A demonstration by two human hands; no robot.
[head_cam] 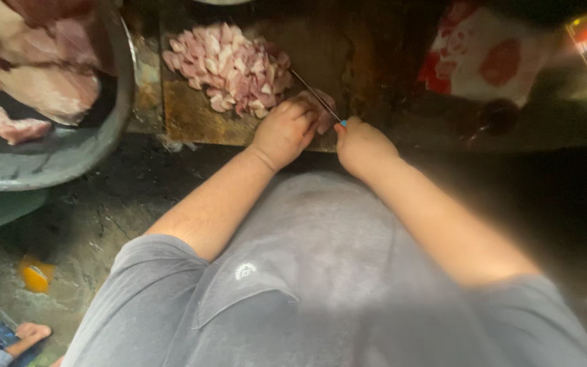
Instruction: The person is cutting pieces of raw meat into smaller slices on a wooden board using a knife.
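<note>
The right hand (360, 144) is closed around the blue-tipped handle of a thin knife (315, 95), whose blade slants far and left over a small piece of meat (325, 115) that the left hand (285, 129) presses down with curled fingers at the near edge of a worn wooden cutting board (191, 112). Just beyond the left hand, a heap of pink diced meat (229, 68) lies on the board. At far left a large dark metal basin (69, 153) holds big uncut slabs of raw meat (42, 85), and a red-and-white plastic bag (484, 58) sits at far right.
</note>
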